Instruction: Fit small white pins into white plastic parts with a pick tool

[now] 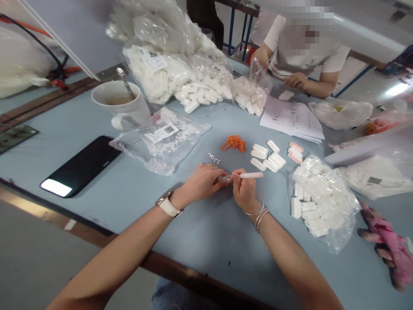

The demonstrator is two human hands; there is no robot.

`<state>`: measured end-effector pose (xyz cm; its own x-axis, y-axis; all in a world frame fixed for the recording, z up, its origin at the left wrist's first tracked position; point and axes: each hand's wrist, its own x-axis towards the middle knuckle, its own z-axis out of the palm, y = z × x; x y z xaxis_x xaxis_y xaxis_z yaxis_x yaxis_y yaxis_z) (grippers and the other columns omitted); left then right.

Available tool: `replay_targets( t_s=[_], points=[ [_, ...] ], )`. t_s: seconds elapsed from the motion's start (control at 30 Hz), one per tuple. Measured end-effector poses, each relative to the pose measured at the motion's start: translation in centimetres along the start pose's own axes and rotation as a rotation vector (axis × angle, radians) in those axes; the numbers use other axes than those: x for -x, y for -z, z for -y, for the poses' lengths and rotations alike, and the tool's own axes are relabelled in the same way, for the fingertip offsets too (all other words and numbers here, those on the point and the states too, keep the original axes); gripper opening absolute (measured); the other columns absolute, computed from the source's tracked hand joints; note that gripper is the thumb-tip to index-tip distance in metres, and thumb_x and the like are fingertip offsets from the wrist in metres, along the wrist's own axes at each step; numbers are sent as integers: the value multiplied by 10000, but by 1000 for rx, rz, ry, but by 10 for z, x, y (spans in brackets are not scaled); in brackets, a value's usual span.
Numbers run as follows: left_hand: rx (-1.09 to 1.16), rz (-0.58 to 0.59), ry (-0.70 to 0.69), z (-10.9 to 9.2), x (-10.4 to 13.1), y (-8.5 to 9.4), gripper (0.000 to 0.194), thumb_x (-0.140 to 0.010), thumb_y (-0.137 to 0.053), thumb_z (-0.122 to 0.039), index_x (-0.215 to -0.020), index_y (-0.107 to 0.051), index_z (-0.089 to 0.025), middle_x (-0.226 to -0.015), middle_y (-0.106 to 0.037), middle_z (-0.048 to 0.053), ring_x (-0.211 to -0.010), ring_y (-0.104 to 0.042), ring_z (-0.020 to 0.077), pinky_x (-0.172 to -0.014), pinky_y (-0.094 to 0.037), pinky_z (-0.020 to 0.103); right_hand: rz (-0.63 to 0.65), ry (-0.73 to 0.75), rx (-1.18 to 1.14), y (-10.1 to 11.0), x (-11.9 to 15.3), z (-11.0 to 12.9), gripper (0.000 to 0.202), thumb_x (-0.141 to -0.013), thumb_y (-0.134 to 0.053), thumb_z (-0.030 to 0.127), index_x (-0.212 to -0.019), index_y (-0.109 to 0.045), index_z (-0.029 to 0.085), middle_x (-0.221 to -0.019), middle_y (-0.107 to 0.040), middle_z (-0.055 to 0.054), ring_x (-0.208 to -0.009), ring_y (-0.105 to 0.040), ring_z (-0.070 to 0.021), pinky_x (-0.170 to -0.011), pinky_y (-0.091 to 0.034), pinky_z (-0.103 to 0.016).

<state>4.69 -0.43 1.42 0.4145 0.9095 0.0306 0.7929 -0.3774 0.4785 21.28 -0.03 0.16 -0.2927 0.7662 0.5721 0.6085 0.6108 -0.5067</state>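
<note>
While both hands meet over the blue table (200, 241), they share one slim white stick (248, 175), which lies nearly level with its long axis running left to right across the view. Its white end points right, past the right hand (244, 192); its clearer, greyish end points left into the left hand (201, 183). The right hand is curled, thumb and forefinger pinching the stick near its middle. The left hand is closed loosely, its fingertips pinching the left tip.

Just beyond the hands lie a few tiny white bits (213, 157), a heap of orange clips (234, 143), and a loose group of white caps (267, 157), some with orange edges. To the right, an open clear bag (322, 202) spills more white pieces. To the left, a flat bag with a label (161, 132) carries a square code; its print is too small to read. A dark phone (80, 168) lies further left, its lower corner glaring. Behind it stands a white mug (121, 101) with a spoon in it. A printed sheet (292, 118) lies before another person (303, 51) seated across the table; its lines are illegible. A pink glove (389, 245) rests at the right edge.
</note>
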Motion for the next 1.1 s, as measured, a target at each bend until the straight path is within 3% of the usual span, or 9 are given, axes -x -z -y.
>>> replay_targets(
  t_s=[0.3, 0.53, 0.83, 1.1],
  points=[
    [-4, 1, 1, 0, 0, 0, 168, -885, -546, -314, -822, -623, -178, -732, -636, 26, -734, -571, 179, -715, -357, 312, 23, 73, 69, -1, -2, 2, 469, -1012, -217, 382, -751, -558, 191, -594, -621, -34, -522, -550, -136, -532, -373, -247],
    [10, 5, 3, 1, -1, 0, 212, -898, -517, -358, -900, -660, -200, -726, -640, 27, -742, -575, 180, -717, -362, 315, 11, -59, -73, -1, 4, -1, 430, -1003, -243, 373, -758, -548, 193, -590, -589, -18, -501, -528, -133, -560, -411, -251],
    [8, -5, -5, 0, 0, 1, 204, -901, -520, -347, -873, -655, -197, -721, -636, 25, -734, -580, 186, -713, -358, 324, 54, -57, -26, -1, 2, -2, 457, -1004, -226, 390, -758, -561, 199, -608, -603, -24, -537, -550, -140, -564, -400, -247],
    [-9, 10, 1, 0, -1, 0, 191, -895, -531, -329, -825, -625, -178, -739, -639, 28, -745, -576, 184, -715, -363, 318, 53, 58, 53, -1, -1, 1, 473, -1009, -231, 389, -761, -580, 186, -611, -626, -39, -538, -557, -140, -548, -380, -248]
  ],
)
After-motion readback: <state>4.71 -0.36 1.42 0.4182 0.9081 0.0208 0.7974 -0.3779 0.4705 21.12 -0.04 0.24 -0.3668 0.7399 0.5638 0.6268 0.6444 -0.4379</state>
